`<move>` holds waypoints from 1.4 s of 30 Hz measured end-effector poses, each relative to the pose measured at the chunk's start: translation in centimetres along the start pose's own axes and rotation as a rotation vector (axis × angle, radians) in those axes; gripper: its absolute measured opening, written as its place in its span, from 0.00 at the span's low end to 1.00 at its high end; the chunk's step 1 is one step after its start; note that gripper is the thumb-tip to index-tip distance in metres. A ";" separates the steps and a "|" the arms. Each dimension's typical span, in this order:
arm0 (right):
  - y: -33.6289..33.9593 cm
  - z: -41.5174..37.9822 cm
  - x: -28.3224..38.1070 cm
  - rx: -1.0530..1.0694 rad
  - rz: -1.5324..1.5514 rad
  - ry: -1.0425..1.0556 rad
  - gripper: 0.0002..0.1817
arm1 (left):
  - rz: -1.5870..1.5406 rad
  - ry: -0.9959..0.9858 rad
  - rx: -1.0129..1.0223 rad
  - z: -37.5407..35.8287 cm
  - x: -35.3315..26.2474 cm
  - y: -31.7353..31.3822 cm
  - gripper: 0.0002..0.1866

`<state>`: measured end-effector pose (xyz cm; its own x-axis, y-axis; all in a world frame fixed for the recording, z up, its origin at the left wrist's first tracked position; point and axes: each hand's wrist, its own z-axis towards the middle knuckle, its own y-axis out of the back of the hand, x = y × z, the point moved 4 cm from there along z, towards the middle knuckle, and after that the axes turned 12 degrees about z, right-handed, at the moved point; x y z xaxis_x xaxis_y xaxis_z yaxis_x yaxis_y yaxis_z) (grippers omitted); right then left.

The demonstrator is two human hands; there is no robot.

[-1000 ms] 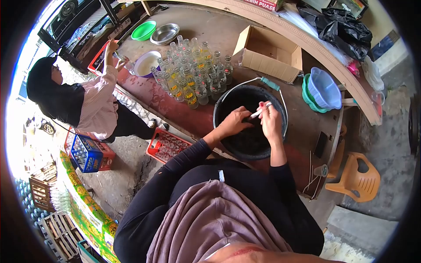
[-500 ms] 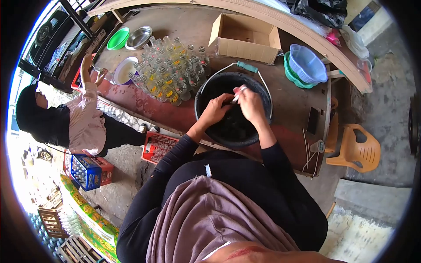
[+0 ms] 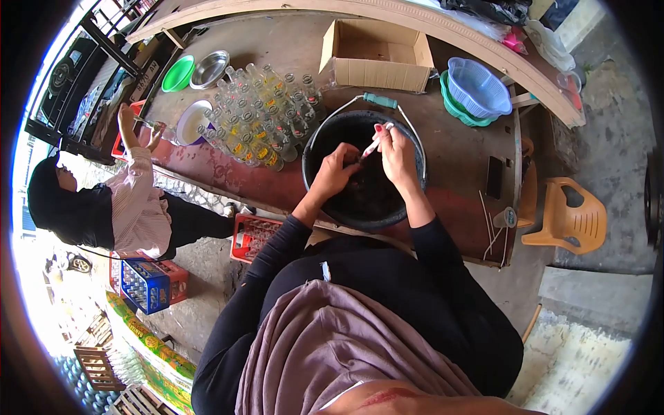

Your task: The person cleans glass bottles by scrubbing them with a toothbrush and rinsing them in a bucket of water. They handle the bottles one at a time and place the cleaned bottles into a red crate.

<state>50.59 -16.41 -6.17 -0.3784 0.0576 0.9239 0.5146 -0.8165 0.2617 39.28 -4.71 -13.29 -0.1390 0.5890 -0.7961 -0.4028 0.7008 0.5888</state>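
Observation:
Both hands are over a black bucket with a wire handle and teal grip. Between the fingers of my right hand is a slim white and red object, its lower end pointing toward the left hand. My left hand is closed inside the bucket's left part, its fingertips pressed together; what they hold is too small to name. The bucket's contents are dark and cannot be made out. Just left of the bucket stand many glass bottles, some with yellow lettering.
A co-worker stands at the left, arms raised near a white bowl. Behind are a green bowl, metal bowl and cardboard box. Blue basket, phone and orange chair are right; red crate below.
My right hand has lifted slightly and turned, so the white and red object shows more clearly. My left hand has moved a little lower and apart from it. The view has shifted slightly.

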 end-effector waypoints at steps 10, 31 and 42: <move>-1.1 -0.9 -0.8 0.125 -0.062 0.001 0.21 | 0.130 -0.143 0.025 0.0 -2.2 0.3 0.22; -2.2 -1.3 -0.8 0.315 -0.215 0.098 0.19 | 0.042 -0.152 0.004 0.2 -1.3 0.5 0.20; -0.1 -0.5 0.0 -0.014 0.189 0.082 0.15 | -0.110 -0.127 -0.059 0.2 -1.3 0.3 0.26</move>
<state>50.17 -16.58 -6.34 -0.3382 -0.1436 0.9301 0.5714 -0.8166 0.0817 39.53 -5.23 -12.07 0.0229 0.5591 -0.8288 -0.4620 0.7411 0.4872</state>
